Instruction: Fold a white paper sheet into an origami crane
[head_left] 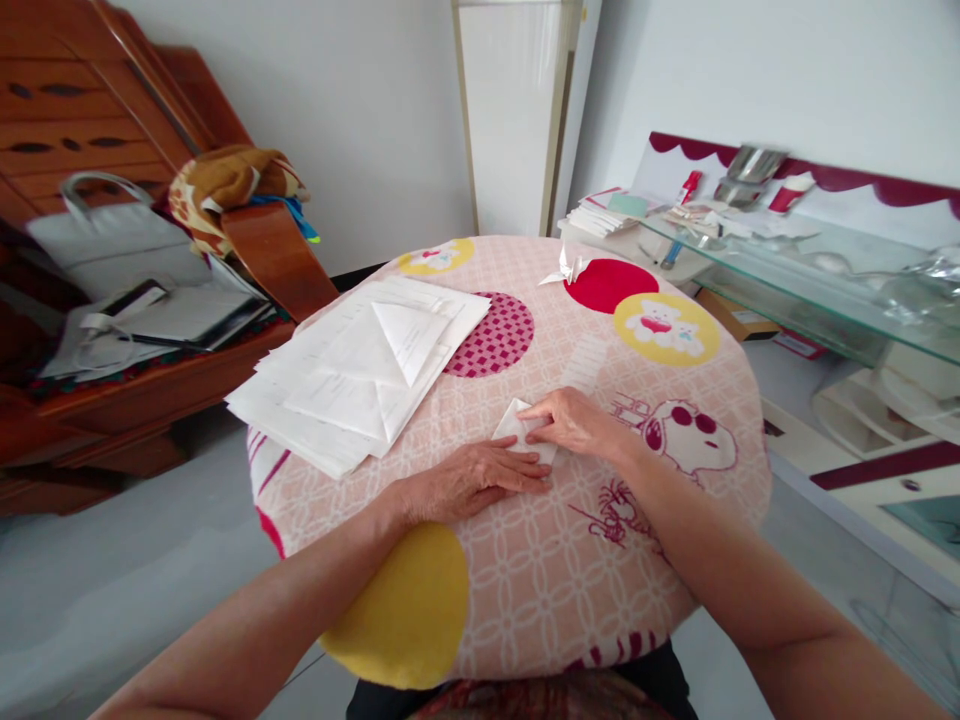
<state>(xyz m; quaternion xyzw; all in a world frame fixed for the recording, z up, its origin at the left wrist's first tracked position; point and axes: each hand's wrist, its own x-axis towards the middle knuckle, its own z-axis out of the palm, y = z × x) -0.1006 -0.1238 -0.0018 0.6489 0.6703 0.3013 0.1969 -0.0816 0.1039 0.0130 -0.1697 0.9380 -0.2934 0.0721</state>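
Note:
A small piece of white folded paper [514, 420] lies on the round cloth-covered table [517, 560], its pointed corner facing away from me. My left hand [480, 480] rests along its near side, fingers stretched out flat over the lower edge. From the right, my right hand [570, 425] pinches the paper's right side between thumb and fingers. The fingers of both hands cover part of the folds. A folded white paper crane [565, 268] stands at the far side of the table.
Left on the table is a stack of printed sheets [337, 400] with a folded sheet [405, 335] on top. A paper strip [585, 360] lies beyond my right hand. A glass shelf [810, 270] with clutter stands right; a wooden bench [150, 390] holds a grey bag [120, 235].

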